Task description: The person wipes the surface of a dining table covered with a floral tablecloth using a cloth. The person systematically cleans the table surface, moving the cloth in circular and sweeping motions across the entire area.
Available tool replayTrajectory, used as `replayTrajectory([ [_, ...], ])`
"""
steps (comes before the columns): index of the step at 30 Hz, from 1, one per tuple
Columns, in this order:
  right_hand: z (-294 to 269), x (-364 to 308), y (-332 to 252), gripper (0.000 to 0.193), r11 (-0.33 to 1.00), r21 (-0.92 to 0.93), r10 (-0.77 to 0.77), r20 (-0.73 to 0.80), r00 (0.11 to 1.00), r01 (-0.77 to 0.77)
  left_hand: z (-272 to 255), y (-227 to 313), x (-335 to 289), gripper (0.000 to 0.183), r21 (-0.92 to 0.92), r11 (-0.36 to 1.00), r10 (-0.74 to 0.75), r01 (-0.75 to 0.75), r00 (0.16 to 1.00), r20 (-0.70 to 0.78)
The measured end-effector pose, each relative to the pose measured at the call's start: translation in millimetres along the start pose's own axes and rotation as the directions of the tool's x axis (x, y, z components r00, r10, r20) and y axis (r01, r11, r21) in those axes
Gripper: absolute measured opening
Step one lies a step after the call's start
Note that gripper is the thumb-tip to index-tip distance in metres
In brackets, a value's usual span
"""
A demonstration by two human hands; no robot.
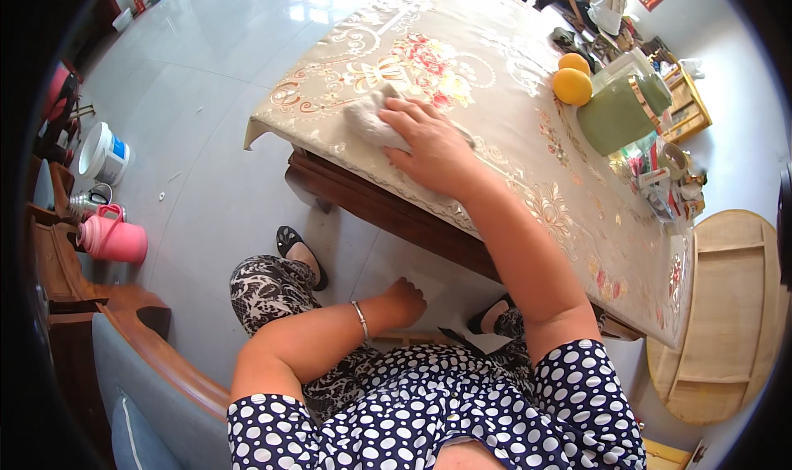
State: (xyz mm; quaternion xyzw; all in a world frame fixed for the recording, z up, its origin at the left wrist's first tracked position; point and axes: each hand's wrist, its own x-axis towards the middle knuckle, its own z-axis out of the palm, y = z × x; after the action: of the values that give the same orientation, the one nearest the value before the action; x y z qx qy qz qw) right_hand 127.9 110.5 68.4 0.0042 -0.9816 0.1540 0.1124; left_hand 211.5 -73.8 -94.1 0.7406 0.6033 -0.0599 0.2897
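A crumpled pale cloth (pixel 370 122) lies against the patterned tablecloth (pixel 511 132) near the table's front left corner. My right hand (pixel 431 147) presses down on it, fingers bent over its edge. The cloth's underside and part of my fingertips are hidden. Low in front of my body, below the table's edge, my left hand (pixel 403 303) is curled into a fist with nothing visible in it. A silver bracelet (pixel 360 320) circles that wrist.
Two orange fruits (pixel 572 86) sit beside a large green container (pixel 623 115) at the table's right, with small clutter (pixel 660 181) nearer. A round wooden board (pixel 718 321) leans at the right. A pink jug (pixel 115 235), a white bucket (pixel 105 154) and a blue-padded seat (pixel 157 387) are left.
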Motion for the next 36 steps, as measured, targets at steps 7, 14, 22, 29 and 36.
replayTrajectory([
  [7, 35.0, 100.6, -51.4, 0.048, 0.997, 0.055, -0.053, 0.022, 0.998, 0.052, 2.4, -2.1, 4.6, 0.019, -0.023, 1.000, 0.005, -0.008, 0.996, -0.089],
  [14, 51.6, 116.7, -80.1, 0.048, 0.993, 0.080, -0.086, 0.002, 0.996, 0.086, 118.4, -32.8, 80.4, 0.021, -0.148, 0.988, -0.052, -0.043, 0.811, -0.583],
  [22, 28.6, 4.6, -68.2, 0.037, 0.960, -0.109, -0.273, -0.156, 0.949, 0.258, 10.8, -13.3, 16.0, 0.020, 0.017, 1.000, -0.014, 0.017, 0.986, -0.168],
  [29, -17.9, -115.3, -38.9, 0.045, 0.962, -0.243, -0.155, -0.113, 0.981, 0.124, -9.7, -9.7, 7.2, 0.031, 0.089, 0.995, -0.047, 0.048, 0.999, -0.007],
  [36, -73.3, -251.6, -10.5, 0.044, 0.934, -0.353, 0.031, -0.090, 0.995, -0.061, -9.5, -9.3, 8.1, 0.033, 0.108, 0.994, -0.024, 0.020, 0.999, 0.033],
])
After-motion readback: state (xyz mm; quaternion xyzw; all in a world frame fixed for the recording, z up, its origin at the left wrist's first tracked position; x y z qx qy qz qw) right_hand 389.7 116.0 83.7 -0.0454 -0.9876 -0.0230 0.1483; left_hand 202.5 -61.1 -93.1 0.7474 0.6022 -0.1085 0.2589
